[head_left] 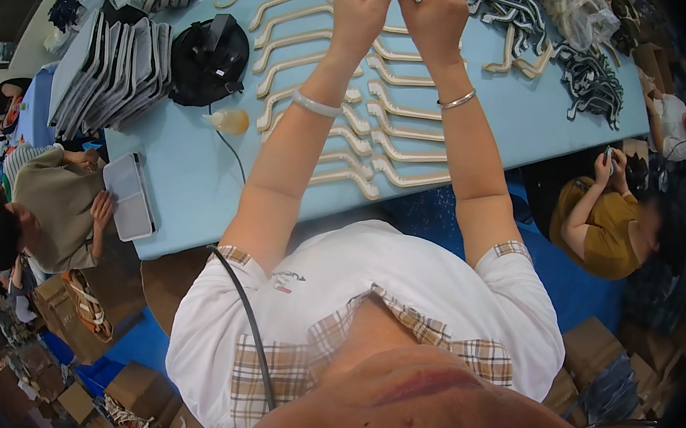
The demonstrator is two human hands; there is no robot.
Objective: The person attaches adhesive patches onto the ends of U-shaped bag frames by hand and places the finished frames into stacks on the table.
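Both my hands are raised over the far side of the blue table, partly cut off by the top edge of the view. My left hand [362, 7] and my right hand [436, 16] meet there with their fingertips pinched together. Whatever they pinch, if anything, is too small or hidden to make out. Below my arms, cream bent strips with a handle-like shape [412, 154] lie in two neat columns on the table [188, 173]. My forearms cover part of the left column.
A stack of grey frame-like parts [115, 73], a round black device [209, 59] with a cable, and a small yellowish bottle [230, 122] lie left. Piles of dark bent parts [592, 83] are at the right. Seated people [52, 200] flank the table, one with a grey tray [130, 198].
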